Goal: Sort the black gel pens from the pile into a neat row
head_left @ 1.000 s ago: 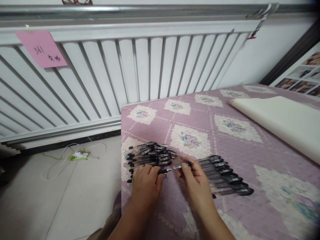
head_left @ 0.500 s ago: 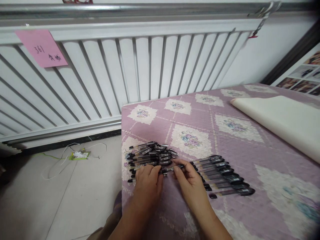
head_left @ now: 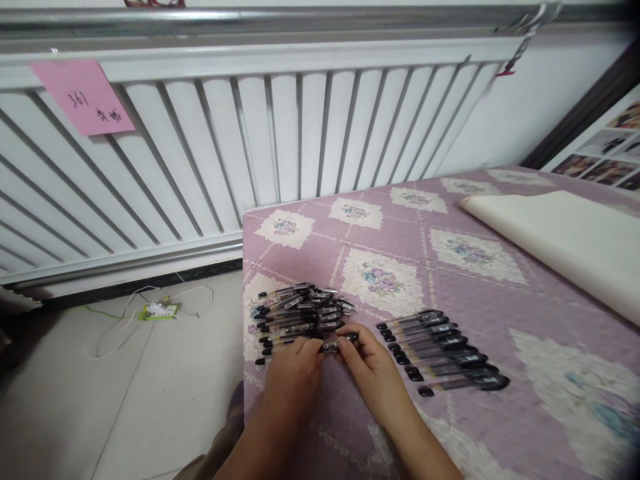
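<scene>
A dark pen (head_left: 331, 345) lies between my two hands, its black cap end toward the right. My left hand (head_left: 296, 373) is closed on its left end. With thumb and fingers my right hand (head_left: 369, 363) pinches the capped end. Just beyond my left hand is a jumbled pile of black-capped pens (head_left: 300, 310), partly hidden by that hand. To the right of my right hand, several similar pens (head_left: 445, 350) lie side by side in a slanting row, caps pointing right.
A purple floral bedspread (head_left: 320, 260) lies beneath everything. Folded cream cloth (head_left: 560, 233) sits at the right. Behind stands a white radiator (head_left: 285, 133) with a pink note (head_left: 83, 97). On the floor at left is a power strip (head_left: 160, 311) with loose cables.
My right hand has shifted slightly left, closer to my left hand, and away from the row of pens. The held pen's visible part between the hands has shortened.
</scene>
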### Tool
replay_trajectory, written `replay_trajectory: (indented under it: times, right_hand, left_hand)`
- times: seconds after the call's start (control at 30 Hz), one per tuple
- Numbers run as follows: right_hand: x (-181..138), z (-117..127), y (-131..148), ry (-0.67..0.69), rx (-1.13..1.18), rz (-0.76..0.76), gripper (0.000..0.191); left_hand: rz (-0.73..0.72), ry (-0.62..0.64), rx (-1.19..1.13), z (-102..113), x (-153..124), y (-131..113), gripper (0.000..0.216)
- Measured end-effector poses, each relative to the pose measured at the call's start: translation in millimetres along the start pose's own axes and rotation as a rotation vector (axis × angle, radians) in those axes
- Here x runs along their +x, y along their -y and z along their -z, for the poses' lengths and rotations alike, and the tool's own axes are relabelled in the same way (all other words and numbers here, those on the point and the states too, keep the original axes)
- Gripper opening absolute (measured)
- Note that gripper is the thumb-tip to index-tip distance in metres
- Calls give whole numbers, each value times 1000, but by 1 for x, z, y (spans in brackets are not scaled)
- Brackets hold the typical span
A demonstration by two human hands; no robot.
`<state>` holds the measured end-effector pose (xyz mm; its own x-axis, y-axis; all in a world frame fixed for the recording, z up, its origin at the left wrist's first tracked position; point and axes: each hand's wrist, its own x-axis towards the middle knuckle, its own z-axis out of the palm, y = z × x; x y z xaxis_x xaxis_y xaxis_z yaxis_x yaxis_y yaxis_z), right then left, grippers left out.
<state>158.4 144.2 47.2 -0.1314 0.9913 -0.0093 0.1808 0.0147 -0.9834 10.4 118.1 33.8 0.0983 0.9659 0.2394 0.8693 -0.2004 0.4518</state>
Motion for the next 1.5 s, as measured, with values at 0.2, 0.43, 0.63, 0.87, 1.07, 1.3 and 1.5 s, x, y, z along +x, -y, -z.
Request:
replay_trajectory:
  times: [0.2,0.43,0.63,0.87,1.07,1.3,1.5]
  right_hand:
    - [-1,1,-1,81,66,-17,22]
    - [-5,4,5,145,63,-51,22]
    - [-10,6,6,89,71,-62,23]
    - [-20,17,5,-20,32,-71,23]
    - [-26,49,5,-211,140,-104,42]
    - [-43,132,-2,-451,54,-65,40]
    - [-64,187,-21,-605,-121,-171,46]
  left_hand:
    - [-95,-87,-62,-1,-1,4,19]
    - [-207,-214,-9,-8,-3,9,22]
    - [-275,-212,6,-13,-2,6,23]
    - [-336,-177,-41,-15,-9,-10,29]
    - [-439,-94,-136,-3,-13,-13,39]
    - [-464,-79,-151,-8,-13,-9,33]
    - [-445,-77,-141,-11,-12,-12,27]
